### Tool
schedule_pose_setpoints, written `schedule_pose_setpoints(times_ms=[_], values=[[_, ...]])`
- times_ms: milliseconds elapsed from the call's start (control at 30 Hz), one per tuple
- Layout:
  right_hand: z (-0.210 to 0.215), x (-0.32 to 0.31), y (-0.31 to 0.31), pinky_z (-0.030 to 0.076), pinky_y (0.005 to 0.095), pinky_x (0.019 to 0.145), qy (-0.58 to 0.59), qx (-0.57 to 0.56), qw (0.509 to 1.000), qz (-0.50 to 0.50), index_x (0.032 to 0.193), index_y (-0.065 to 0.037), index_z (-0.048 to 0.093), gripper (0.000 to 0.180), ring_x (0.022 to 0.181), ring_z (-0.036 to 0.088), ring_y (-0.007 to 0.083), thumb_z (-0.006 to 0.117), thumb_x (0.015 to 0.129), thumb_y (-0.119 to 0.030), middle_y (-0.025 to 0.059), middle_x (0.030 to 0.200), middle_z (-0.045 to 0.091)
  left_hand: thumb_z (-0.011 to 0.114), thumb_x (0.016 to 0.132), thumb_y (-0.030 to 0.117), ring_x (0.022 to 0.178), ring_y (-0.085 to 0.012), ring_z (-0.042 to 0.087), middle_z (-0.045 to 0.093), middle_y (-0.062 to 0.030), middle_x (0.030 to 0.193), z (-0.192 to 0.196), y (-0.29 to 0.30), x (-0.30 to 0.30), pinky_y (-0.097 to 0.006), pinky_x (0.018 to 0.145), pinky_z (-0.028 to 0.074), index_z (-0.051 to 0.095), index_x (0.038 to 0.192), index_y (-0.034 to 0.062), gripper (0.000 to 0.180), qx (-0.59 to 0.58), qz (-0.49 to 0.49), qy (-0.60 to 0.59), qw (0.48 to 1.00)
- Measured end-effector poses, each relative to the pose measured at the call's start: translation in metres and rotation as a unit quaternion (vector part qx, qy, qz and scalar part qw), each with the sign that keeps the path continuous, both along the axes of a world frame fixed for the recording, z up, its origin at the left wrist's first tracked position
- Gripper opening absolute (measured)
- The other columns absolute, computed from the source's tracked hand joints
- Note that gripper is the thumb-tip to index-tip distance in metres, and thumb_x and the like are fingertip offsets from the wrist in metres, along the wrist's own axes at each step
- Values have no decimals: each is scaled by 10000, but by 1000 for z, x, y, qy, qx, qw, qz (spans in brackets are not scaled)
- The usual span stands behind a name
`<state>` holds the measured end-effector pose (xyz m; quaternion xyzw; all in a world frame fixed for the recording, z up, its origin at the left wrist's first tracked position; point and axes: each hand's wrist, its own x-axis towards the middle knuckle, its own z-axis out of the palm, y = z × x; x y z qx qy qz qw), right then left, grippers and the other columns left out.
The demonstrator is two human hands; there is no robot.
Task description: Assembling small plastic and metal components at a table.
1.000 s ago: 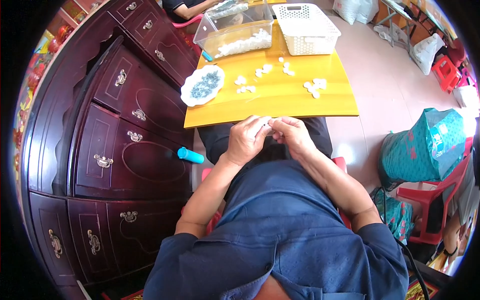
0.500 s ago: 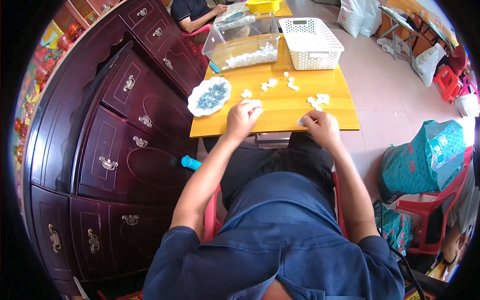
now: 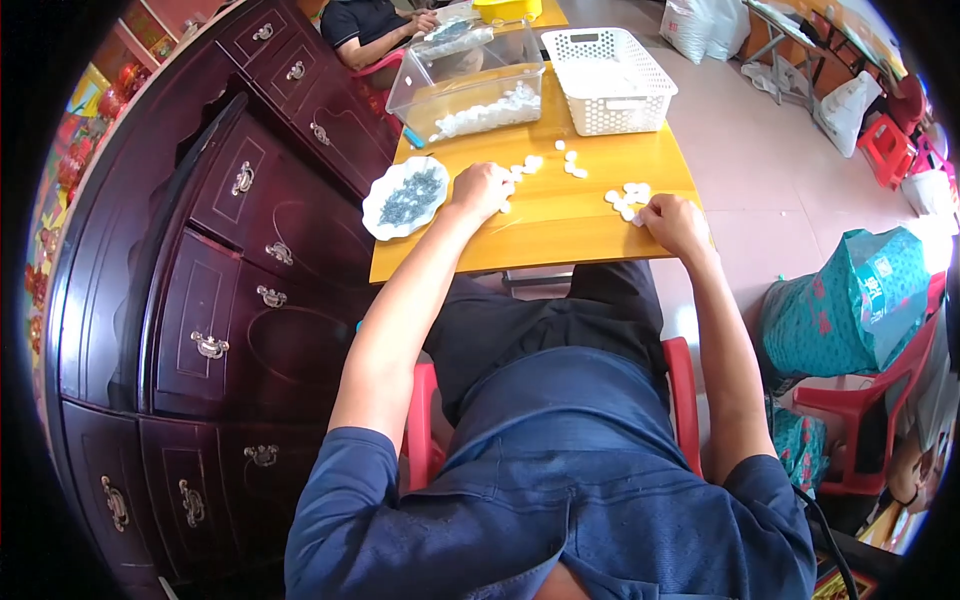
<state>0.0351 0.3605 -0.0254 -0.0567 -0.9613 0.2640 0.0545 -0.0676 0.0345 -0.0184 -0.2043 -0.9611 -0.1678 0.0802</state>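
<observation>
Several small white round pieces (image 3: 534, 162) lie in loose groups on the yellow wooden table (image 3: 560, 230). My left hand (image 3: 482, 190) is over the table's left part, its fingers curled down beside the pieces there. What its fingertips hold, if anything, is hidden. One white piece (image 3: 505, 207) lies just by this hand. My right hand (image 3: 675, 222) rests at the right edge, fingers pinched at a small white piece (image 3: 639, 220) that touches the right-hand cluster (image 3: 626, 199). Left of my left hand, a white scalloped dish (image 3: 376, 215) holds many small dark grey-blue bits.
Farther back stand a clear plastic bin (image 3: 410, 92) with white pieces and a white perforated basket (image 3: 612, 116). A dark wooden cabinet (image 3: 290, 340) borders the left side. Teal bags (image 3: 830, 310) and a red chair (image 3: 860, 420) are at the right. A person (image 3: 375, 38) sits at the far left.
My left hand has moved forward and slightly left, toward the pieces near the dish. My right hand has gone from the table's front edge forward and right to the right-hand cluster.
</observation>
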Motion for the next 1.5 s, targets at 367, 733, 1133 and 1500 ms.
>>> schedule_pose_setpoints(times_ms=[367, 733, 1133, 1500], values=[[16, -9, -57, 553, 464, 740, 184, -11, 982, 43, 891, -78, 709, 193, 811, 697, 366, 653, 889, -263, 162, 874, 719, 583, 908, 195, 766, -346, 705, 713, -121, 775, -1, -25, -18, -466, 684, 550, 701, 874, 90, 161, 9, 5, 91, 996], [-4, -68, -198, 556, 428, 857, 85, 18, 970, 228, 1001, -123, 730, 232, 981, 696, 317, 669, 873, -307, 145, 1032, 716, 575, 989, 139, 601, -72, 589, 636, -16, 737, -14, -78, 113, -244, 548, 472, 592, 894, 44, 135, 459, 71, -39, 885], [-21, -80, -214, 535, 445, 842, 132, 52, 963, 227, 902, -116, 732, 195, 954, 675, 331, 690, 870, -304, 138, 969, 690, 573, 993, 115, 602, -70, 579, 648, -28, 781, -17, -81, 139, -227, 554, 486, 595, 946, 26, 103, 497, 66, -95, 860], [-13, -75, -202, 538, 463, 779, 206, -29, 948, 241, 900, -77, 644, 128, 911, 681, 344, 636, 883, -204, 139, 937, 703, 619, 953, 92, 556, -56, 536, 585, 11, 693, -42, -75, 134, -238, 507, 436, 617, 897, 5, 103, 484, 78, -35, 871]])
